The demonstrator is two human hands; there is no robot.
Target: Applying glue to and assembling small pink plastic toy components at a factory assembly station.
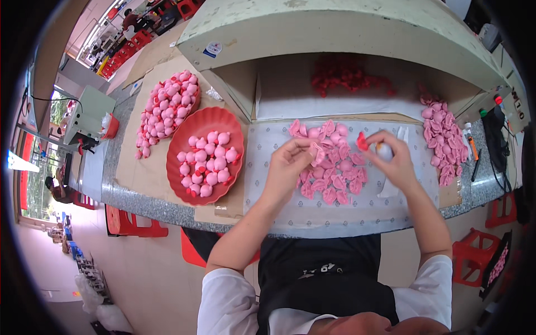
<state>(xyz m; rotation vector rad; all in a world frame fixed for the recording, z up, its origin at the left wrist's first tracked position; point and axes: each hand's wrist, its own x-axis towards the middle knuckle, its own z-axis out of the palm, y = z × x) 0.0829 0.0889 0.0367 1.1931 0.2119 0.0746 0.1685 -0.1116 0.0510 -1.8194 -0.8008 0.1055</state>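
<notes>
My left hand point(286, 167) pinches a pink ruffled piece point(317, 153) between thumb and fingertips. Across from it, my right hand point(397, 167) grips a small red piece point(362, 142) at its fingertips. A small whitish bottle point(384, 151) with a yellowish end also sits in that hand, against the palm. Between and below the hands, a loose pile of pink ruffled and rounded pieces point(338, 167) lies on a patterned white sheet point(268, 209). The two held pieces are apart from each other.
A red bowl point(173, 134) of pink balls with red bits stands left, beside a heaped pink pile point(167, 106). Red pieces point(352, 81) lie under a pale green shelf point(346, 30). More pink pieces point(444, 139), an orange marker point(473, 148) and a black cable are at right.
</notes>
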